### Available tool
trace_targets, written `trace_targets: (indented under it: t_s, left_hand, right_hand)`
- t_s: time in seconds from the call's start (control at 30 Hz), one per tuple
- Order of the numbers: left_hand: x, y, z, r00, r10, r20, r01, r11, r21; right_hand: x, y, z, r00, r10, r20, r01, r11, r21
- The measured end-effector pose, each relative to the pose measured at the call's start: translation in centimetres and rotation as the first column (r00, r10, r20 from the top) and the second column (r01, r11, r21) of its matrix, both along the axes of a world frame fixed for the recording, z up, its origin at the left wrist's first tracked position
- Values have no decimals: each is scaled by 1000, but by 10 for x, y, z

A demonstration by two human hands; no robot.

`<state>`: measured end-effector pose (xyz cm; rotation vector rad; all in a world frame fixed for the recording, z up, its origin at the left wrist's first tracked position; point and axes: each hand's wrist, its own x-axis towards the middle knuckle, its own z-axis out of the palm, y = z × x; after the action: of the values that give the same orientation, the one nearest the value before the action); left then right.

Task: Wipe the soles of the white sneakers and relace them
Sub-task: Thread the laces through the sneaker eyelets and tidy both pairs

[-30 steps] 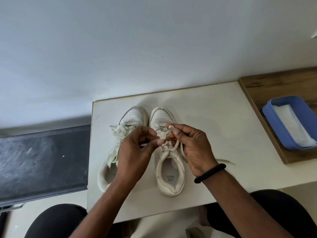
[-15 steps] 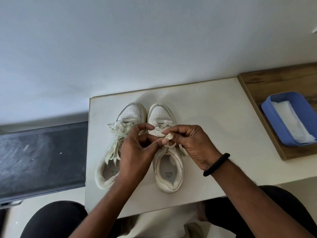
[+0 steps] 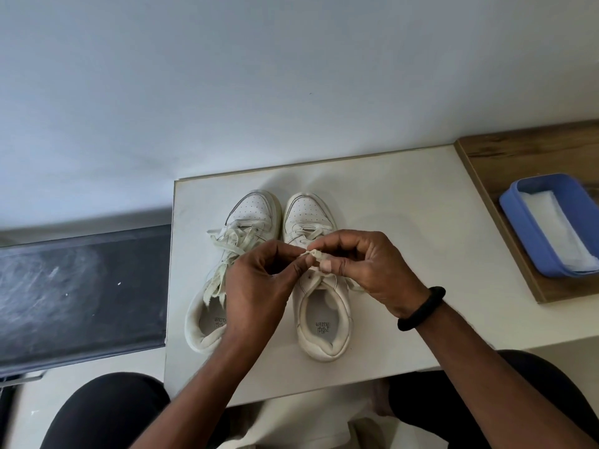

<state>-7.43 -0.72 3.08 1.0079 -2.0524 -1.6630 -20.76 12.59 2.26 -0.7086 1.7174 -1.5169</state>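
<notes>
2 white sneakers stand side by side on the counter (image 3: 405, 222), toes toward the wall, nearly touching. The left hand (image 3: 259, 286) and right hand (image 3: 366, 273) meet above the tongue of the right sneaker (image 3: 324, 348). Each grip is closed to a pinch, thumb and forefinger curled onto the same short end of lace (image 3: 313, 253), which is lifted just clear of the shoe. The other fingers are bent loosely. The left sneaker (image 3: 256, 209) has loose laces (image 3: 227, 264) trailing over its opening, and the left hand partly covers it. A black band (image 3: 421, 307) circles the right wrist. Well apart to the right, a blue tray (image 3: 518, 228) holding a white cloth (image 3: 557, 234) rests on a wooden board (image 3: 518, 157).
</notes>
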Motion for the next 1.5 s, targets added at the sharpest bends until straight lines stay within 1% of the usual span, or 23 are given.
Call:
trace_targets:
  t_s: [0.07, 0.17, 0.23, 0.27, 0.37, 0.4, 0.43, 0.63, 0.73, 0.83, 0.9, 1.0, 1.07, 1.2, 1.27, 1.37, 1.5]
  left_hand:
    - [0, -3, -1, 1000, -10, -13, 10, 1000, -20]
    - [-1, 0, 3, 996, -76, -54, 71, 993, -98]
    - [-1, 3, 2, 991, -112, -69, 101, 984, -150]
    - [-1, 4, 2, 990, -120, -70, 107, 980, -167]
    - [-1, 4, -1, 986, -141, -87, 113, 956, -270]
    - [-2, 4, -1, 983, -157, -93, 121, 942, -314]
    - [-2, 4, -2, 980, -170, -100, 126, 929, -348]
    - [-3, 8, -6, 979, -174, -106, 120, 914, -387]
    - [-2, 7, -10, 984, -140, -110, 82, 907, -414]
    - [-2, 5, -14, 991, -94, -95, 46, 909, -413]
    - [-3, 5, -14, 992, -94, -89, 47, 902, -430]
    - [-3, 5, -15, 987, -123, -103, 59, 876, -478]
    - [-2, 4, -16, 984, -141, -109, 63, 847, -528]
    - [-3, 4, -23, 986, -151, -67, 74, 765, -640]
    - [-4, 5, -25, 986, -153, -64, 75, 755, -652]
    - [-4, 6, -22, 981, -168, -99, 72, 786, -614]
    - [-4, 8, -13, 984, -132, -121, 45, 836, -546]
  right_hand:
    - [1, 1, 1, 998, 14, -58, -14, 1000, 1]
    - [8, -3, -1, 982, -137, -133, 139, 990, 3]
    - [14, -8, -3, 964, -229, -135, 235, 972, 24]
    - [16, -10, -4, 961, -263, -83, 266, 963, 33]
    - [18, -12, -2, 922, -339, 189, 337, 940, 43]
    - [18, -12, -1, 910, -344, 233, 342, 938, 50]
    - [17, -12, -1, 909, -343, 235, 339, 939, 58]
    - [16, -12, -1, 940, -303, 154, 294, 952, 80]
    - [12, -9, -3, 973, -220, 77, 209, 970, 126]
    - [7, -5, -2, 988, -119, 102, 105, 986, 127]
    - [6, -4, -2, 995, -67, 74, 56, 988, 145]
    - [10, -6, -5, 995, -101, -24, 104, 982, 157]
    - [13, -9, -8, 986, -116, -123, 136, 976, 170]
    - [15, -10, -11, 913, -56, -404, 141, 973, 183]
    - [15, -9, -9, 882, -16, -471, 117, 976, 185]
    - [13, -9, -7, 874, 18, -486, 89, 977, 194]
    - [6, -6, -7, 897, 60, -437, 31, 980, 198]
